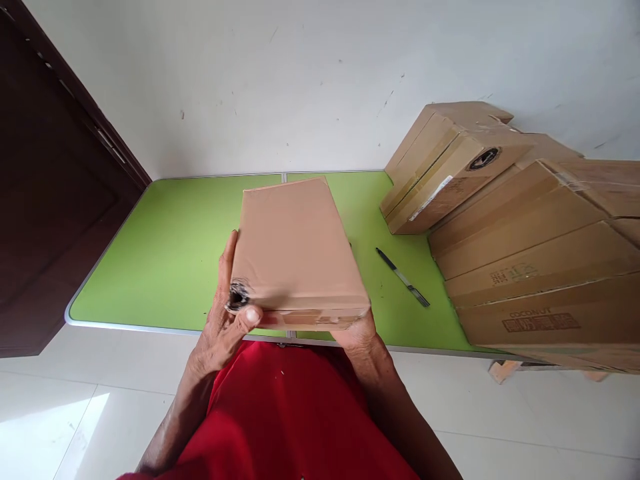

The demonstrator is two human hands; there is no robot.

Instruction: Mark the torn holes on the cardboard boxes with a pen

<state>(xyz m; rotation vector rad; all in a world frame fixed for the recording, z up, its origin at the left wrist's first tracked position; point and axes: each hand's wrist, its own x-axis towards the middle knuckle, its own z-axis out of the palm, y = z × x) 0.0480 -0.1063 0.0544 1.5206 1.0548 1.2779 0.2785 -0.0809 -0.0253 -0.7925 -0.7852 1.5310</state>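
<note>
Between my two hands I hold a brown cardboard box (295, 240) above the green table, with its plain top face towards me. My left hand (227, 320) grips the near left corner, thumb on the front edge and fingers along the left side. A dark, scribbled black mark sits at that corner beside the thumb. Under the near right corner is my right hand (355, 333), its fingers mostly hidden beneath the box. To the right of the box a black pen (403, 277) lies on the table.
Several cardboard boxes stand at the table's right end, one with a round black mark (445, 173) and one with printed lettering (540, 287). The green table (150, 247) has a metal rim and backs onto a white wall (300, 87). At left is a dark door (55, 200).
</note>
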